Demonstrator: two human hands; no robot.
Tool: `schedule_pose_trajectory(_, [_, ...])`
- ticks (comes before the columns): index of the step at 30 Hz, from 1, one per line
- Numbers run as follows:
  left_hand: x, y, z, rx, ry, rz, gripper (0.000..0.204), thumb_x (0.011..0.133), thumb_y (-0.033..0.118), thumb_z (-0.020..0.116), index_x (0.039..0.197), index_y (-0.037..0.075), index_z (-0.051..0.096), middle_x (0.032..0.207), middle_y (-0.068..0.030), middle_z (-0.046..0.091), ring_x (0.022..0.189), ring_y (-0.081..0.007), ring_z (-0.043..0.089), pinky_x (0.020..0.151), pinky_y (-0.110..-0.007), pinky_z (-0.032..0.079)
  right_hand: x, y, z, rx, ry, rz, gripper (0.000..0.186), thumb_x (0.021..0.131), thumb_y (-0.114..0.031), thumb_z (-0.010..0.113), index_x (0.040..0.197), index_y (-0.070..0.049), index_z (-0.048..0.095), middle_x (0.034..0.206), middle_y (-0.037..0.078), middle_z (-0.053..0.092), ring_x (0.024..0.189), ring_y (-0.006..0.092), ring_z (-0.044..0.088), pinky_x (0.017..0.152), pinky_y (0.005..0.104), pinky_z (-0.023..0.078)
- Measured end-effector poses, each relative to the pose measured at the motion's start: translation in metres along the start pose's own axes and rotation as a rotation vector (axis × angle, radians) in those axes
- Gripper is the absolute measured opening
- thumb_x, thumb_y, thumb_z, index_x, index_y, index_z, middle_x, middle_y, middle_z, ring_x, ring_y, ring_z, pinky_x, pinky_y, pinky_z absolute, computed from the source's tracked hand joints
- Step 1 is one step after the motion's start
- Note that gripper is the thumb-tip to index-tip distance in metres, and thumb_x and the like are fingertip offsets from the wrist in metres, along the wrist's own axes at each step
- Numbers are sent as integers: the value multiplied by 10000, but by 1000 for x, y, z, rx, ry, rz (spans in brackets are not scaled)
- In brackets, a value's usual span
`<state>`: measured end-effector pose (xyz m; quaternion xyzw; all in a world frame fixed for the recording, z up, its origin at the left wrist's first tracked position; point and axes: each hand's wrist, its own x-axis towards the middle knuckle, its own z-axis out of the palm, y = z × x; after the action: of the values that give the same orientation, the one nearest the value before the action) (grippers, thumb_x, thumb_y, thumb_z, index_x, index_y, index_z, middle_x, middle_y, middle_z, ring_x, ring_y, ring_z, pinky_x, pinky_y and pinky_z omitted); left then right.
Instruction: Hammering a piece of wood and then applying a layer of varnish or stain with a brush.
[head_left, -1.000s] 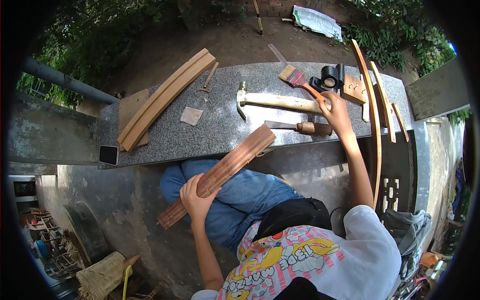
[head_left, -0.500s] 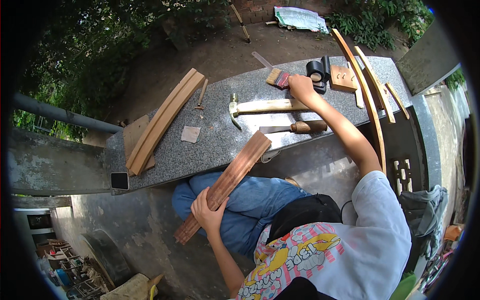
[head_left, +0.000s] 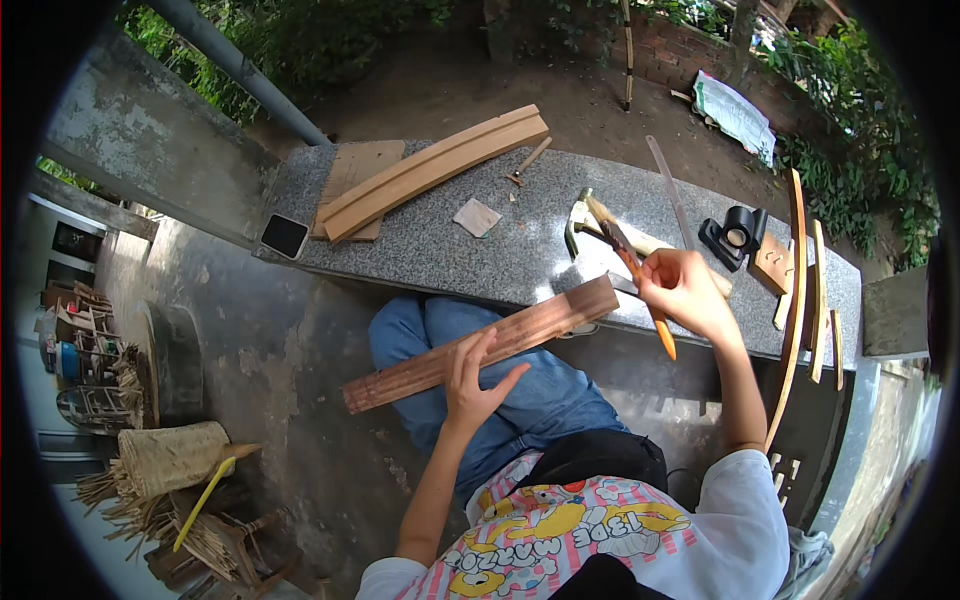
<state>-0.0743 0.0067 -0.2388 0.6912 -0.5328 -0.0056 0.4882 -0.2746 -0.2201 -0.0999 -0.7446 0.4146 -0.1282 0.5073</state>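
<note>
A reddish-brown wooden board [head_left: 550,315] lies slantwise across my lap, its right end near the bench edge. My left hand [head_left: 472,385] rests on its middle, fingers stretched flat across the top and thumb apart. In my right hand [head_left: 690,290] a flat paintbrush [head_left: 628,255] is pinched, bristles up and to the left, orange handle end pointing down. The brush is above the bench, apart from the board. Behind it lies a hammer [head_left: 578,225], its wooden handle partly covered by my right hand. The chisel [head_left: 620,284] is mostly hidden by that hand.
On the granite bench [head_left: 420,250] are a curved grooved timber [head_left: 435,178], a phone [head_left: 284,236], a pale square piece [head_left: 476,217], a ruler [head_left: 670,190] and black tape rolls [head_left: 738,236]. Curved wooden strips [head_left: 796,290] lean over the bench's right end.
My right hand has lifted the paintbrush off the bench and brought it nearer, turning it. The board now lies flatter across my lap, and my left thumb has spread away from it. The view has turned.
</note>
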Motion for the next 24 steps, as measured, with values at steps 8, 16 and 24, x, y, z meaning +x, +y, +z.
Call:
schedule_pose_trajectory(8, [22,40,42,48,79,186,585,736,218,775,1254,55,557,967,-75,596,780,-229,543,701,-355,406,-39,14,98,402,-451,161,169,809,-120,646,706,-6,574,532,-19,522,426,37,450,387,212,324])
schedule_pose_trajectory(16, [54,51,78,-208,-57,-58,269,915,186,643,1110,5,601,845,-94,686,662,-203,629,650,-316,441,-48,32,86,517,-227,-16,188,932,-116,571,790,8,569,577,-22,506,511,33,414,454,230,317])
schedule_pose_trajectory(24, [56,46,136,-489,-44,-245,255,926,104,616,1116,-8,489,747,-85,630,652,-159,609,596,-282,470,-60,89,79,431,47,118,239,972,-187,573,789,-32,559,595,-27,519,477,36,460,432,213,355])
